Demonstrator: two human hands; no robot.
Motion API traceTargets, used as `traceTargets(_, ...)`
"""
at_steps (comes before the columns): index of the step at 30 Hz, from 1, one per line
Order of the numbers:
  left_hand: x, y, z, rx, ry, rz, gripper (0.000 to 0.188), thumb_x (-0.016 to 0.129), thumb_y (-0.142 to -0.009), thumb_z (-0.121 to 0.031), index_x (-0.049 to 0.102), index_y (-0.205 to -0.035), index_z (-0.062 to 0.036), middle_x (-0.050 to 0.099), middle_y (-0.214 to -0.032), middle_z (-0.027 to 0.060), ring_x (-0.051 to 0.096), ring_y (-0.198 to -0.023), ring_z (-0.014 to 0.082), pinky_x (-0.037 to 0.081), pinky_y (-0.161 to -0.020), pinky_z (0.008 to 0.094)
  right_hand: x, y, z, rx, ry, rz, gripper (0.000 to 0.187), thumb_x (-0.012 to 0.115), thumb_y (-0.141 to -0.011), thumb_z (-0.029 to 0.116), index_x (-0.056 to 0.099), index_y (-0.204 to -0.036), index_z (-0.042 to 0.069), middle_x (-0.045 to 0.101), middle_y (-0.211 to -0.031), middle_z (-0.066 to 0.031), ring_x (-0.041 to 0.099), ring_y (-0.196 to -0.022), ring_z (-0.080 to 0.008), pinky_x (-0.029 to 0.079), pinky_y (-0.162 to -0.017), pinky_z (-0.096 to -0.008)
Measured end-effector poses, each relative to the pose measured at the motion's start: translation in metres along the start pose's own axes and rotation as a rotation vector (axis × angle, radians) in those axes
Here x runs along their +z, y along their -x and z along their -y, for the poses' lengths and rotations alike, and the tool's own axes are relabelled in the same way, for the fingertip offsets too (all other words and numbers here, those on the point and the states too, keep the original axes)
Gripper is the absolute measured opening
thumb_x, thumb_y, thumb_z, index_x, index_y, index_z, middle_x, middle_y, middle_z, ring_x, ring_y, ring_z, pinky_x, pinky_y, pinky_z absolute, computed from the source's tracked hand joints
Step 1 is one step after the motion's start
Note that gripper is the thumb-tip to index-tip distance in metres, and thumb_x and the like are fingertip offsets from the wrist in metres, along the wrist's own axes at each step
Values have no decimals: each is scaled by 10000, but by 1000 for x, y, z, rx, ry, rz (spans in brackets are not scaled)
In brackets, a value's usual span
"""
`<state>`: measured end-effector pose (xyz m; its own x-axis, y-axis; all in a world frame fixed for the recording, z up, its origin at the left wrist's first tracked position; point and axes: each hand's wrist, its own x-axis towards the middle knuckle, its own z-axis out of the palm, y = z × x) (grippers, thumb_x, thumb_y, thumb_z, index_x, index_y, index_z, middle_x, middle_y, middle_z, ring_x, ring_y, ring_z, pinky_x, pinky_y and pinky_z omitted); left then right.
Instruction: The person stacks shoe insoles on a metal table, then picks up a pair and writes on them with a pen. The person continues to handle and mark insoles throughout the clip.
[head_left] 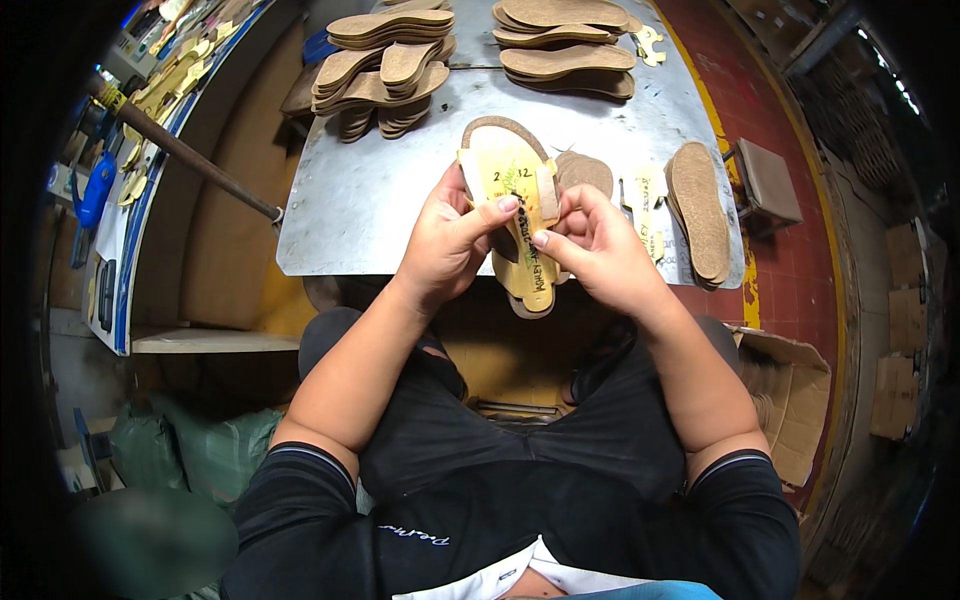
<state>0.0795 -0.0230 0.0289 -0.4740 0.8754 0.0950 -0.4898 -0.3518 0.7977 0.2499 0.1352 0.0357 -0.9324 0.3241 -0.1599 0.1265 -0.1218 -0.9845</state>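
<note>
Above the near edge of the metal table, my left hand [447,238] holds a yellow insole template [495,180] with handwriting on it. The fingers wrap its left side, and the thumb presses on its face. Behind the template lies a brown cork insole [497,122], whose rounded end shows past the top. On the right side my right hand [608,245] is closed at the template's edge, thumb on its face and fingers beside a small pale tab [547,194]. What those fingers pinch underneath is partly hidden.
Stacks of cork insoles [390,70] and more stacks [567,65] stand at the table's [330,220] far side. Other cork pieces [585,172], a second template [645,210] and an insole pile [697,210] lie rightward. A metal bar [200,160] juts in at left; a carton [790,400] stands right.
</note>
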Motion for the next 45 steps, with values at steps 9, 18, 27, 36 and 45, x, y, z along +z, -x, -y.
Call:
traceTargets(9,5,8,7,-213,-154,121,598,834,-1013,-27,572,-1550,-10,746,-1377,106,733,-1270,200,591,-1124,401,-17,-7,21,-300,59,-216,377,867,-1063,219,711,-1316,-14,767,-1130,-71,719,-991,-115,603,-912,-293)
traceTargets(18,8,14,23,-212,-224,182,598,876,-1004,-80,610,-1538,-32,754,-1335,55,727,-1210,149,597,-1057,341,-22,-6,14,-313,-90,-95,261,827,-1083,135,757,-1277,-23,800,-1174,-58,735,-1055,-106,595,-1002,-285)
traceTargets(27,16,17,16,-196,-247,175,599,866,-1010,-61,603,-1548,-30,747,-1364,72,725,-1232,159,591,-1084,354,-14,-3,14,-329,-48,-189,279,753,-1126,99,725,-1344,-72,779,-1197,-79,735,-1084,-110,605,-974,-273)
traceTargets(36,7,3,10,-39,-103,24,573,781,-1044,-14,535,-1562,1,773,-1340,135,779,-1210,227,632,-1074,403,-4,-2,7,-22,-162,-6,623,802,-1113,237,513,-1605,-14,764,-1301,-90,735,-1154,-134,601,-990,-296)
traceTargets(45,-13,-8,2,135,-35,-81,433,792,-1043,4,615,-1437,-27,784,-1252,103,772,-1151,189,655,-1018,383,15,-2,-1,111,-95,199,413,828,-1063,147,659,-1418,20,799,-1110,-25,729,-916,-67,587,-791,-238)
